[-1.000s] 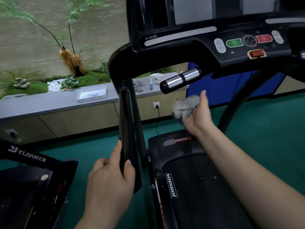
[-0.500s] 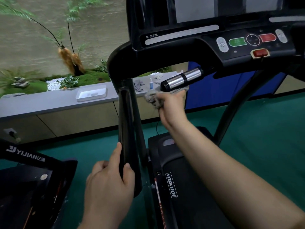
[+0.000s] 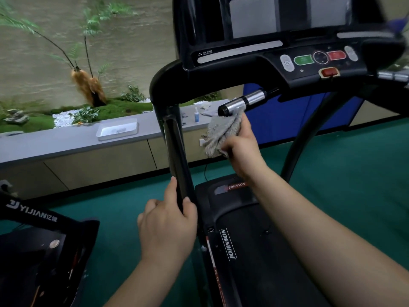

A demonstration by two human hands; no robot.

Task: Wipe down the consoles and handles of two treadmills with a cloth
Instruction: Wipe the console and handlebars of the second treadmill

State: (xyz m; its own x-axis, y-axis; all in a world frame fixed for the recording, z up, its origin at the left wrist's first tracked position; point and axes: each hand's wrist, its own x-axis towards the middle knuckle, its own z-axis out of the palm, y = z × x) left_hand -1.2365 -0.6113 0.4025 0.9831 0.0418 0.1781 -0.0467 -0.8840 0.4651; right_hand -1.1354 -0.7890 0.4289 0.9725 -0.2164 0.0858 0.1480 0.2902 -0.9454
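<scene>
Cloth [image 3: 220,135]: grey, bunched, gripped in right hand [image 3: 242,149], with fingers [image 3: 229,148] curled tight round its lower folds. Upper edge of cloth touching underside of chrome handle [image 3: 243,103], just behind the black end cap. Handle jutting out below console [image 3: 309,60] of Johnson treadmill [image 3: 254,251].

Left hand [image 3: 168,227]: closed round black side upright [image 3: 177,151], low on the post. Thumb laid up the left face, one fingertip showing at the right edge.

Second treadmill [image 3: 33,218], marked YIJIAN: bottom left, well apart from both hands.

Background: grey table [image 3: 66,140] along the wall, carrying white tray [image 3: 117,129] and small spray bottle [image 3: 196,115]. Pale rags beside the bottle, too blurred to detail. Green floor [image 3: 354,173] underneath.
</scene>
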